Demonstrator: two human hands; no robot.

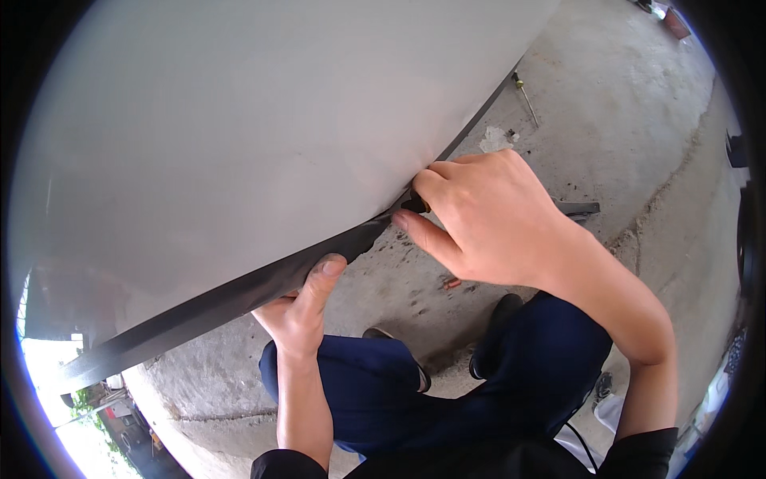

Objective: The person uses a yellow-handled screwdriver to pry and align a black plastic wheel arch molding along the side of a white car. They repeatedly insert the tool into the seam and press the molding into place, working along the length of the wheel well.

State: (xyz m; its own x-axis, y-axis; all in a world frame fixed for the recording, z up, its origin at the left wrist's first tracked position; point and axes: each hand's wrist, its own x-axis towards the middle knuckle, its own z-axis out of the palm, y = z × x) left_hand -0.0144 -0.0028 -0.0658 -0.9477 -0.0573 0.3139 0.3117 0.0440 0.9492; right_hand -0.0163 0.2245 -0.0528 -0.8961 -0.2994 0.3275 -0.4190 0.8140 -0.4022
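A large, smooth, light-grey panel [239, 144], which looks like a vehicle's bodywork, fills the upper left. Along its lower edge runs a black trim strip [247, 289], with a ragged end near the middle. My left hand [299, 315] grips this strip from below, thumb on its outer face. Closed at the panel's edge, just right of the ragged end, is my right hand [487, 215]. Between its thumb and fingers shows a small dark thing with a yellow-orange part [417, 203]; the fingers hide most of it.
On the concrete floor [622, 120] at the upper right lies a screwdriver [523, 96]. A dark flat piece [580, 209] lies beyond my right wrist, and a small orange-red bit [452, 283] lies below that hand. My bent knees [542, 343] are close beneath my hands.
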